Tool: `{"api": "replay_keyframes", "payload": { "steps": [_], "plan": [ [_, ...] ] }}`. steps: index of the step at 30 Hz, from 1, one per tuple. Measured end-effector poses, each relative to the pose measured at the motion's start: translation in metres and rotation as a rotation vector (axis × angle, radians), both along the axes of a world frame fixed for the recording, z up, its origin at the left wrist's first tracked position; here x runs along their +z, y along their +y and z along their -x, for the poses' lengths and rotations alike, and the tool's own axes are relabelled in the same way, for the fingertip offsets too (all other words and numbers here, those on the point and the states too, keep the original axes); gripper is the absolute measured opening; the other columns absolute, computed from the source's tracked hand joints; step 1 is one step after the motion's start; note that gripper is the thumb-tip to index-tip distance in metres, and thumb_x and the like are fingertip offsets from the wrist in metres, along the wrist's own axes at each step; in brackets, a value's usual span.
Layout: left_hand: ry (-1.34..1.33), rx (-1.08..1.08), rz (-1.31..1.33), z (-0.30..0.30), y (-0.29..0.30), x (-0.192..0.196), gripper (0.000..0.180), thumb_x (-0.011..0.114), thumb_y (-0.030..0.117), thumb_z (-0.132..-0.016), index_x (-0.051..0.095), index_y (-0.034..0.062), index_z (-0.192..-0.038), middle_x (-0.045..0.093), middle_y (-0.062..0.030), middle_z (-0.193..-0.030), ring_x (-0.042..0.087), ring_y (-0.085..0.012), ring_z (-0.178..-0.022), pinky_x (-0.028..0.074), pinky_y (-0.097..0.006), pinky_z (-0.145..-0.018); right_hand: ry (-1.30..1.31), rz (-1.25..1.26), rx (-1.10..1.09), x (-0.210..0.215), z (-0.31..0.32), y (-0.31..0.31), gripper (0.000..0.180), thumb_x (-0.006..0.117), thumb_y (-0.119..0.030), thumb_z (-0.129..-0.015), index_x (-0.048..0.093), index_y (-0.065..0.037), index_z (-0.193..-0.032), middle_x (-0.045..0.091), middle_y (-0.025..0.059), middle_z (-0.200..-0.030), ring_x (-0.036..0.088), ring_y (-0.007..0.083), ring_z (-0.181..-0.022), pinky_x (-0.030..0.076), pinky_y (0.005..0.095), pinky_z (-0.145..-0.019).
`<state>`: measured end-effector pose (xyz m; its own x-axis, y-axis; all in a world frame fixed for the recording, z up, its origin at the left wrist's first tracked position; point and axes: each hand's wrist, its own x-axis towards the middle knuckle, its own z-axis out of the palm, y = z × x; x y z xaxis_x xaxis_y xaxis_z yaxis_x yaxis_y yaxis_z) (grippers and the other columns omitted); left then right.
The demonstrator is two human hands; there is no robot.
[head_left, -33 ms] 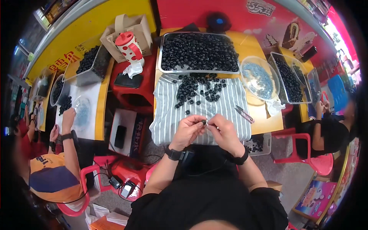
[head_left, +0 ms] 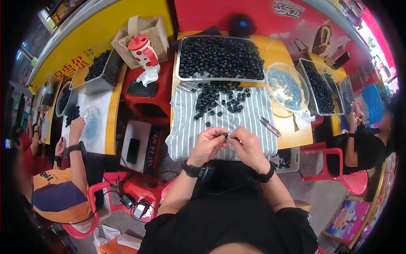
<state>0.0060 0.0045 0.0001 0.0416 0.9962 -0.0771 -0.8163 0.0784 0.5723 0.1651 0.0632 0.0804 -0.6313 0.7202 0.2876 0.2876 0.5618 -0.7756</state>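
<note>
Over the near part of a grey-and-white striped cloth point(head_left: 179, 137), my two hands meet at the fingertips. My left hand point(head_left: 206, 146) pinches a small black ring-shaped part point(head_left: 226, 135). My right hand point(head_left: 248, 146) is closed in a pinch right against that part; whatever it holds is too small to make out. Several loose black ring-shaped parts point(head_left: 207, 101) lie on the cloth beyond my hands, one of them just past my left fingers. A few tiny clear pieces point(head_left: 234, 121) sit on the cloth. Thread snips point(head_left: 270, 126) rest to the right of my right hand.
A clear tray point(head_left: 220, 79) heaped with black parts stands behind the cloth. Right of it is a round tub point(head_left: 270, 95) of small bluish clear pieces. A red-dotted cup point(head_left: 144, 53) and a phone point(head_left: 142, 89) are at left. Other people work at both sides.
</note>
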Motion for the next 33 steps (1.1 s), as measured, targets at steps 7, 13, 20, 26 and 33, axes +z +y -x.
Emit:
{"api": "replay_keyframes", "payload": {
  "steps": [7,13,20,26,33],
  "plan": [
    [0.025,-0.001,-0.033,0.001,-0.002,-0.003,0.021,0.060,0.000,-0.089,0.061,-0.0051,-0.110,0.066,-0.0113,-0.095,0.064,-0.0156,-0.076,0.054,-0.026,-0.069,-0.024,-0.130,0.044,-0.005,0.001,0.001,0.009,0.066,0.000,-0.078,0.057,0.000,-0.081,0.053,0.0127,-0.073,0.056,0.0313,-0.064,0.042,0.0357,-0.054],
    [-0.011,-0.133,0.000,0.007,-0.005,0.006,0.021,0.062,0.004,-0.089,0.062,-0.0052,-0.109,0.066,-0.0108,-0.089,0.064,-0.0157,-0.072,0.054,-0.026,-0.067,-0.021,-0.092,-0.006,-0.014,-0.002,0.000,0.013,0.070,-0.008,-0.076,0.058,-0.002,-0.075,0.051,0.0117,-0.068,0.055,0.0292,-0.058,0.042,0.0381,-0.051],
    [-0.071,-0.128,-0.031,0.007,-0.007,0.003,0.020,0.060,0.006,-0.091,0.060,-0.0037,-0.108,0.065,-0.0105,-0.090,0.063,-0.0156,-0.072,0.052,-0.025,-0.063,-0.053,0.088,-0.085,-0.011,-0.004,0.032,0.013,0.071,-0.008,-0.076,0.062,0.000,-0.081,0.058,0.0129,-0.072,0.059,0.0263,-0.061,0.044,0.0323,-0.054],
    [-0.138,-0.047,-0.025,0.008,-0.004,0.003,0.018,0.059,0.005,-0.091,0.059,-0.0010,-0.109,0.064,-0.0111,-0.093,0.062,-0.0159,-0.073,0.051,-0.026,-0.063,-0.235,-0.238,0.058,0.000,0.048,0.075,0.008,0.062,-0.005,-0.078,0.065,-0.003,-0.085,0.059,0.0152,-0.080,0.060,0.0351,-0.073,0.047,0.0429,-0.063],
    [-0.161,-0.072,-0.041,0.010,-0.005,0.003,0.018,0.058,0.003,-0.091,0.059,-0.0014,-0.109,0.064,-0.0133,-0.096,0.064,-0.0171,-0.076,0.052,-0.027,-0.064,-0.351,-0.307,0.075,-0.013,0.091,0.089,0.006,0.060,-0.004,-0.074,0.065,-0.004,-0.076,0.059,0.0134,-0.080,0.061,0.0351,-0.076,0.048,0.0459,-0.065]
  ]
}}
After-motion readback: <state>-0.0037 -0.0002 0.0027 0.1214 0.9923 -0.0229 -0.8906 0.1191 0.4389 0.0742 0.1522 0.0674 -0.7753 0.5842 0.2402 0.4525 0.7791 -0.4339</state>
